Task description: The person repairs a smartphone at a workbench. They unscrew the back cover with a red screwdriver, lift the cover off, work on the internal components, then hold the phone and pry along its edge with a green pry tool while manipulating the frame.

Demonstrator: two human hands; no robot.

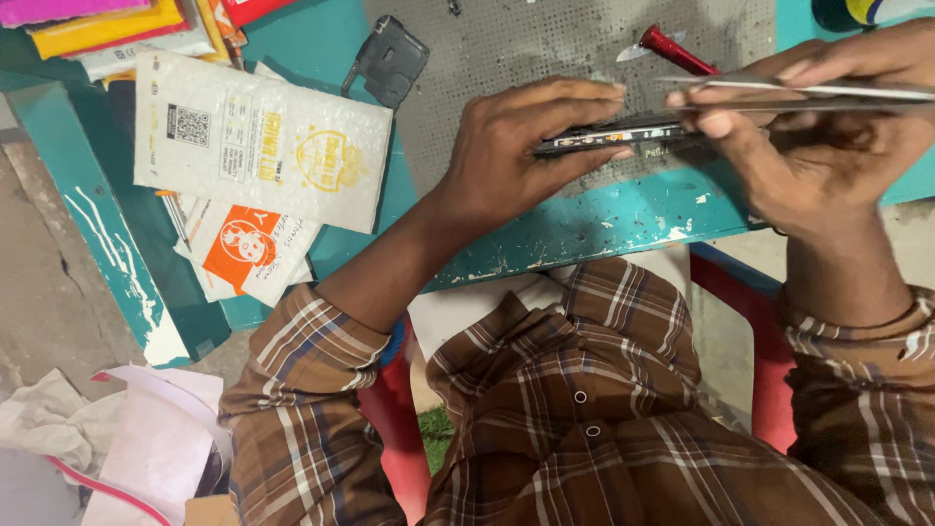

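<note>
1. The left hand [531, 146] pressed down on the near end of a phone body [623, 133] that lay edge-on over the grey mat [545, 44], fingers spread flat along its top and thumb tucked under the edge.
2. The right hand [818, 146] pinched a thin flat panel [818, 95], apparently the phone's screen or back cover, between thumb and fingertips, holding it just above the phone body and nearly level with it.
3. A red-handled tool [677, 51] lay on the mat just behind the two hands, untouched; whether its blade reached under the panel could not be told.
4. A dark metal bracket [390, 60] sat on the mat to the left, well apart from the work. White padded envelopes [258, 141] covered the teal table [604, 219] farther left.
5. Risk, as a judgement: the panel looked thin and held only at one end, so uneven pull could have bent or cracked it.
6. If a ribbon cable joined panel and body, which the view hid, lifting too far could have torn it.
7. The phone body sat near the table's front edge; a slip of the left hand could have sent it off.
</note>
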